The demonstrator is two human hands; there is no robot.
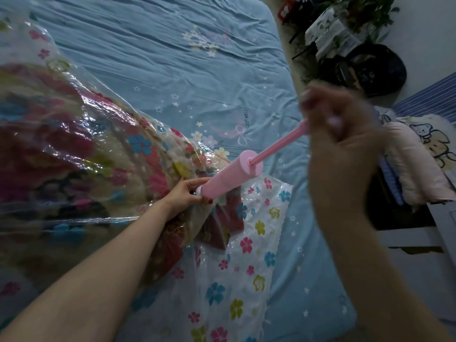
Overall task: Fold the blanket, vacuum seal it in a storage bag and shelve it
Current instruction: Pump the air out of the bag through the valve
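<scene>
A folded, flower-patterned blanket (74,149) lies inside a clear storage bag (246,255) printed with small flowers, spread over the left of the bed. A pink hand pump (232,174) stands tilted on the bag's valve. My left hand (187,193) grips the pump's lower end where it meets the valve. My right hand (338,134), blurred and close to the camera, grips the pump's handle, and the pink plunger rod (278,144) is drawn out of the barrel.
The blue bedsheet (185,58) with stars covers the bed. To the right of the bed are a dark round bag (375,70), a plant with a covered stand (345,23), and a pink bear-print pillow (419,154) on a white frame.
</scene>
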